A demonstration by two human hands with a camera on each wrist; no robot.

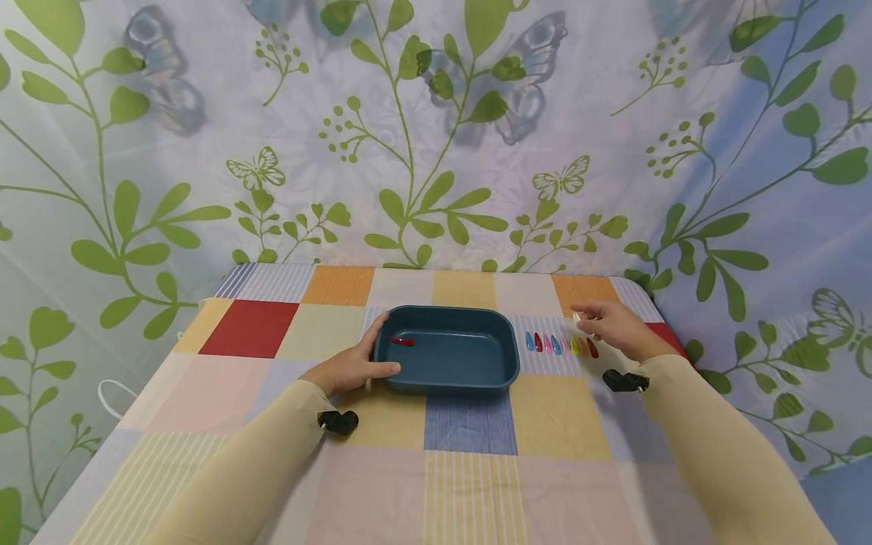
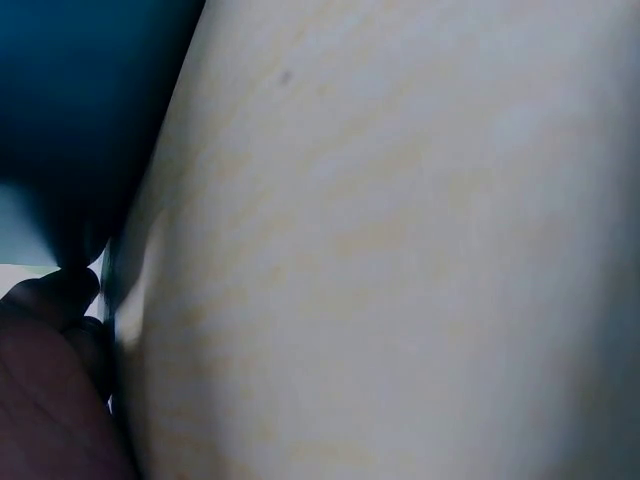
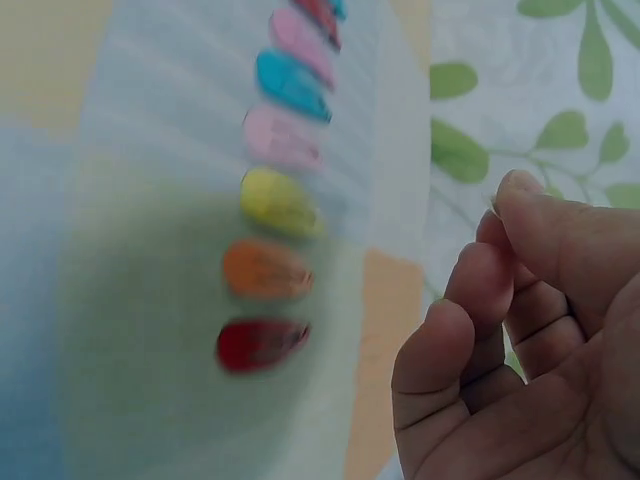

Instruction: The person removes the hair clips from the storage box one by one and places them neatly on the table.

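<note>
1. Two hands work at the patchwork-covered bench point(image 1: 470, 469). Nearest of the things, at the lower centre of the head view, the left hand point(image 1: 350, 369) lies against the near left corner of the blue tray point(image 1: 477, 382), thumb along its near wall and fingers reaching up its left side. The fingers are only lightly bent and resting on it, not wrapped round it. The left wrist view is too close and blurred to add more than dark tray and cloth.

2. The tray looks like rigid, light plastic with a smooth rim. It would likely slide on the cloth, so it is best held by the rim or a corner.

3. One red hair clip point(image 1: 402, 341) lies inside the tray, at its left end.

4. Seven more hair clips point(image 1: 560, 345) lie in a row on the cloth just right of the tray. In the right wrist view the red clip point(image 3: 262, 342) is nearest the hand, with the orange clip point(image 3: 266, 269) and yellow clip point(image 3: 281, 202) next along. They look small, flat, stiff, light and glossy, so probably slippery. Pinching across the narrow sides would suit best.

5. The right hand point(image 1: 613, 327) hovers at the right end of the row. Its fingers point(image 3: 480, 300) are loosely curled, thumb close to the fingertips. They hold nothing and touch no clip.
</note>
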